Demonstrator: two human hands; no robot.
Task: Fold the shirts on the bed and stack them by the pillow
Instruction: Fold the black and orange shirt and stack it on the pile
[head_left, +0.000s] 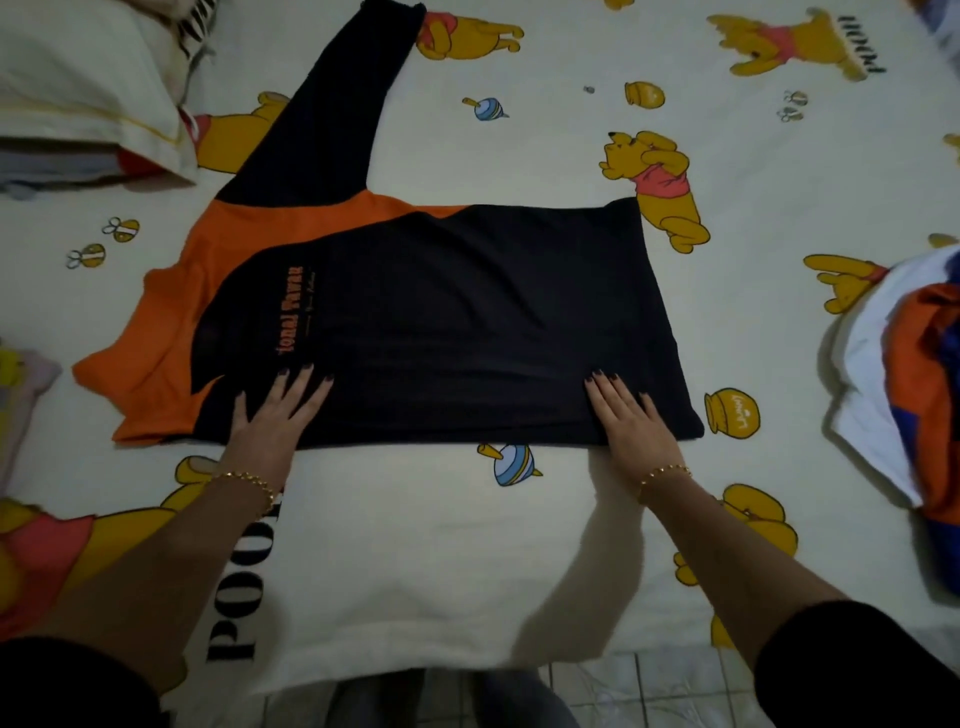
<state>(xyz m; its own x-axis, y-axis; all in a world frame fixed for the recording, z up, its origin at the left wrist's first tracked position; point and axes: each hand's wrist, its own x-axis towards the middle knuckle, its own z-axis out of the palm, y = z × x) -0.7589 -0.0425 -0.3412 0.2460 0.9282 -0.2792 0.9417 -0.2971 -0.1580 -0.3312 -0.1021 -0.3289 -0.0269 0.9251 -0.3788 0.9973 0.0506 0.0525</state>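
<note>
A black and orange long-sleeved shirt (441, 312) lies flat across the middle of the bed, its near side folded over the body and one black sleeve stretched toward the far left. My left hand (272, 415) presses flat on the shirt's near left part, fingers straight and spread. My right hand (631, 415) lies flat on the near right corner, fingers straight. A white pillow (88, 88) sits at the far left corner. Under its near edge a few folded clothes (57, 169) show.
The bed sheet (519, 545) is cream with yellow bear prints. A heap of unfolded white, orange and blue clothes (904, 395) lies at the right edge. Another pale garment (21, 395) pokes in at the left edge. Tiled floor (623, 691) shows below the bed's near edge.
</note>
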